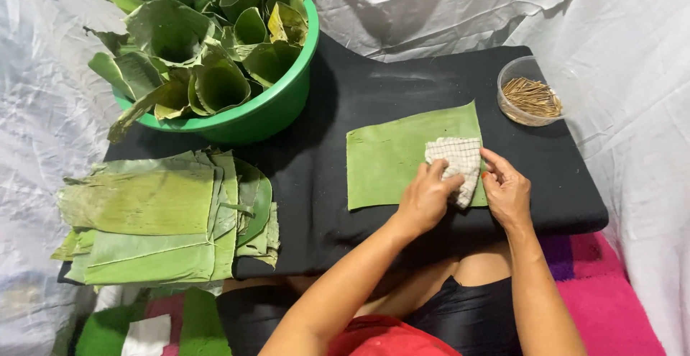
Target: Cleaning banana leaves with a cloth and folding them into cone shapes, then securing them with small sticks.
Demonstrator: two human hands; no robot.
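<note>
A rectangular piece of green banana leaf [384, 162] lies flat on the black padded surface [338, 104]. On its right part sits a crumpled white checked cloth [456, 156]. My left hand [425, 199] is curled over the cloth's lower left edge and grips it against the leaf. Just to the right, my right hand [508, 192] lies with fingers spread, their tips touching the cloth's right side and the leaf's lower right corner.
A green plastic basin [277, 108] full of folded leaf cups stands at the back left. A stack of flat leaf pieces [154, 219] lies at the front left. A clear tub of thin wooden sticks [530, 97] sits at the back right. White sheeting surrounds everything.
</note>
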